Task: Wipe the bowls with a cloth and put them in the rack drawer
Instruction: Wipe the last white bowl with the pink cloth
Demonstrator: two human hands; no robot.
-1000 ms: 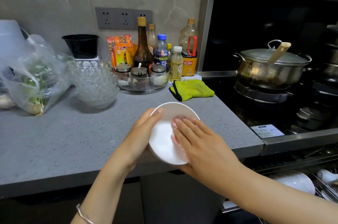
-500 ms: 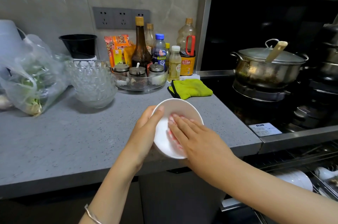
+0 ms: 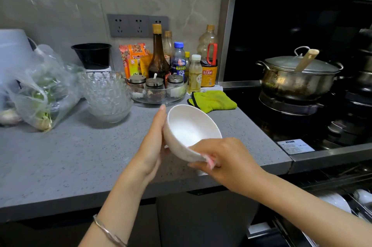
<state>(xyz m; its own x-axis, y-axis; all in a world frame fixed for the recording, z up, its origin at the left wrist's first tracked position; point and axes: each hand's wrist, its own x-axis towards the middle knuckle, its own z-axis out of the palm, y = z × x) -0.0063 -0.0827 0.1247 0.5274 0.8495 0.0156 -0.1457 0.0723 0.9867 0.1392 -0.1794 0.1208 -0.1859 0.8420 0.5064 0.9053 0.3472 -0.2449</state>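
Note:
A white bowl (image 3: pixel 187 130) hangs tilted above the grey counter's front edge, its opening facing me. My left hand (image 3: pixel 152 146) holds its left side, fingers up along the rim. My right hand (image 3: pixel 223 158) grips the near rim through a pink cloth (image 3: pixel 210 161), of which only a corner shows under the fingers. A stack of clear glass bowls (image 3: pixel 106 95) stands at the back of the counter. The rack drawer (image 3: pixel 342 206) is pulled open at the lower right, with white dishes in it.
Behind the bowl sit a green cloth (image 3: pixel 213 100), a glass tray of spice jars (image 3: pixel 157 90) and several bottles. A bag of greens (image 3: pixel 38 95) lies left. A lidded steel pot (image 3: pixel 298 77) stands on the stove to the right.
My right hand has come out of the bowl's inside and moved down to its near rim with the cloth. The bowl's white inside now shows.

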